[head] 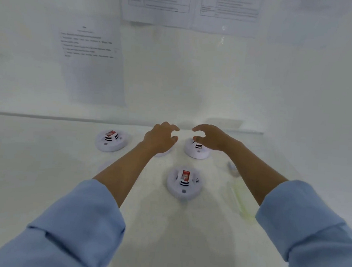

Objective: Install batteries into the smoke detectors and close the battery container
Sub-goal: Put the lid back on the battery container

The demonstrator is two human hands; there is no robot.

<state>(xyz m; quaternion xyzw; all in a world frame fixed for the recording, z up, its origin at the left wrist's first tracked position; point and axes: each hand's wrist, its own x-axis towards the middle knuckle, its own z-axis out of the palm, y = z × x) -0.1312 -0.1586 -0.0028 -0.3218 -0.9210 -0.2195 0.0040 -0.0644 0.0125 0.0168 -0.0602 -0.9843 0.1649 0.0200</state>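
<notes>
Three white round smoke detectors lie on the white table. The left detector (111,140) and the near detector (184,182) each show a red battery in an uncovered compartment. My right hand (211,137) hovers over the far right detector (197,150), fingers loosely curled, holding nothing; the hand hides that detector's compartment. My left hand (161,137) reaches forward beside it, fingers loosely curled and empty. A white round piece (163,153) peeks out under my left wrist.
A clear plastic strip or bag (237,192) lies on the table at the right, under my right forearm. Printed sheets (89,50) hang on the white wall behind the table. The table's back edge runs just beyond my hands.
</notes>
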